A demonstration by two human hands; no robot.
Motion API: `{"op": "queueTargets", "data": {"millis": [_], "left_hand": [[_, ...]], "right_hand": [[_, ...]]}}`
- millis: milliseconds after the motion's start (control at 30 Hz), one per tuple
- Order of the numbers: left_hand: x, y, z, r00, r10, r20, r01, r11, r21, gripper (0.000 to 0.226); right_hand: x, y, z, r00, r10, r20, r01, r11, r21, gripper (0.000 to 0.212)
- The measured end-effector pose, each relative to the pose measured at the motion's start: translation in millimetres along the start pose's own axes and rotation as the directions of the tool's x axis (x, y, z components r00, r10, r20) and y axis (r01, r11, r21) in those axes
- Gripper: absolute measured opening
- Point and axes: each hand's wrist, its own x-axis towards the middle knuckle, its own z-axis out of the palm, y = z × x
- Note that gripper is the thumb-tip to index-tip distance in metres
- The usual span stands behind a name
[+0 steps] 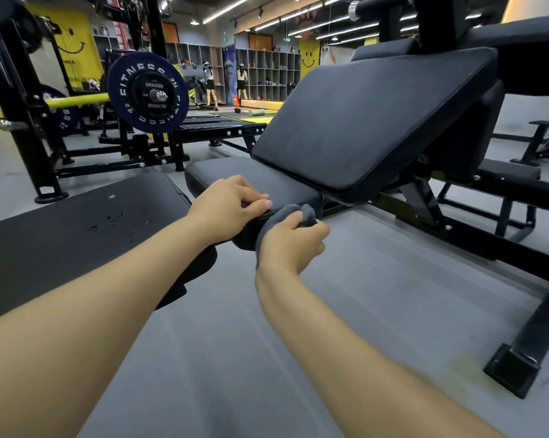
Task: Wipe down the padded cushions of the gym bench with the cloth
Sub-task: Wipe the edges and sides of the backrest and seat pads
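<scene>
Cloth (301, 214), grey and bunched, sits in the right hand (293, 245), fingers curled round it, pressed against the near side edge of the seat cushion (235, 172). Part of the cloth hangs below that hand along the cushion's side wall. Left hand (232, 205) rests on top of the same cushion, just beside and above the right; fingers curl over the edge and the thumb lies flat by the cloth. It looks like a bracing grip on the pad, though the fingertips are partly hidden, so contact with the cloth itself cannot be ruled out.

Backrest cushion (374, 121) rises tilted beyond both hands, well apart from the cloth. No cloth contact there.

Step in hand, by judgement: wiping the seat's side edge and corner. To do it well, the person should keep the cloth flat against the vinyl rather than balled, run it along the full edge away from the left hand, then fold over the top face. The left hand should hold steady so the pad does not shift. The seam under the lip needs a pass too. The backrest probably comes after, top to bottom.

To the left of the left forearm, a second black pad (77, 229) shows droplets on its surface. Behind it stands a barbell plate (148, 94) on a rack.
</scene>
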Motion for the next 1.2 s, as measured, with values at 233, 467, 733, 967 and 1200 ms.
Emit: {"op": "queueTargets", "data": {"millis": [233, 467, 733, 967, 1200], "left_hand": [[-0.7, -0.5, -0.4, 1.0, 0.009, 0.003, -0.009, 1.0, 0.015, 0.029], [0.1, 0.7, -0.2, 1.0, 0.007, 0.0, -0.007, 1.0, 0.012, 0.028], [-0.8, 1.1, -0.9, 1.0, 0.002, 0.009, -0.002, 1.0, 0.007, 0.028], [-2.6, 5.2, -1.9, 1.0, -0.012, 0.026, 0.011, 1.0, 0.027, 0.03], [-0.7, 3.1, -2.1, 1.0, -0.003, 0.027, 0.004, 1.0, -0.009, 0.027]], "right_hand": [[54.2, -12.6, -14.7, 0.991, 0.126, -0.034, -0.124, 0.991, 0.058, 0.032], [22.7, -9.5, -11.3, 0.998, 0.051, -0.021, -0.051, 0.999, 0.004, 0.035], [42.1, -16.7, -13.8, 0.999, 0.027, -0.021, -0.027, 0.999, -0.016, 0.034], [57.6, -18.8, -25.6, 0.987, 0.16, 0.019, -0.16, 0.986, 0.041, 0.031], [8.2, 5.8, -17.6, 0.969, -0.194, 0.151, 0.21, 0.972, -0.102, 0.023]]}}
